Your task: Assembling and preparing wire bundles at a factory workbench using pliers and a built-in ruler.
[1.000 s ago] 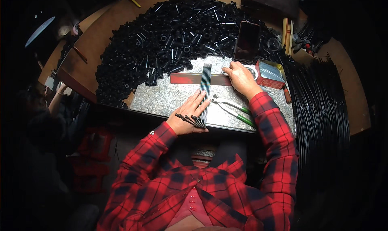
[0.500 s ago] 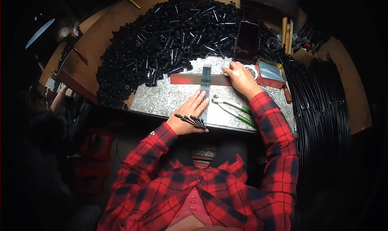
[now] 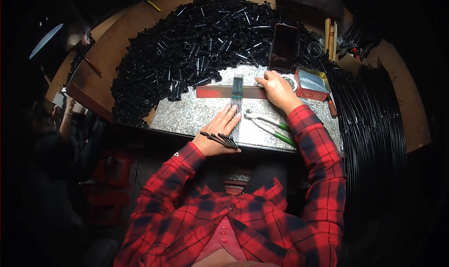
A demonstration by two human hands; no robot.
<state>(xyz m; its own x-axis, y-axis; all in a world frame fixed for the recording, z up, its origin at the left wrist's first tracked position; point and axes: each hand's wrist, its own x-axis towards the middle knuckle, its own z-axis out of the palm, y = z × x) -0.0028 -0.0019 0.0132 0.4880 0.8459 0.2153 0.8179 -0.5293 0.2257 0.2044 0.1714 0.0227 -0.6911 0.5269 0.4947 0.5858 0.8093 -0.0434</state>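
My left hand lies flat with its fingers stretched out along a row of thin dark rods. Their bent ends, tipped with black knobs, cross over the hand near the wrist. Under the rods' far part runs a flat bar, reddish and grey, lying crosswise. At the bar's right end, my right hand has its fingers curled together beside a white ring-shaped roll, partly covered by the hand. What its fingertips hold, if anything, is hidden. Green-handled pliers rest between the two hands.
A big heap of black tubular parts fills the back of the metal-topped table. Behind my right hand stand a phone and a red box. Long black rods hang over the right side. Another person's hand shows far left.
My hands and the rods have barely moved. The view has shifted very slightly. At the far left, the other person's hand has moved a little.
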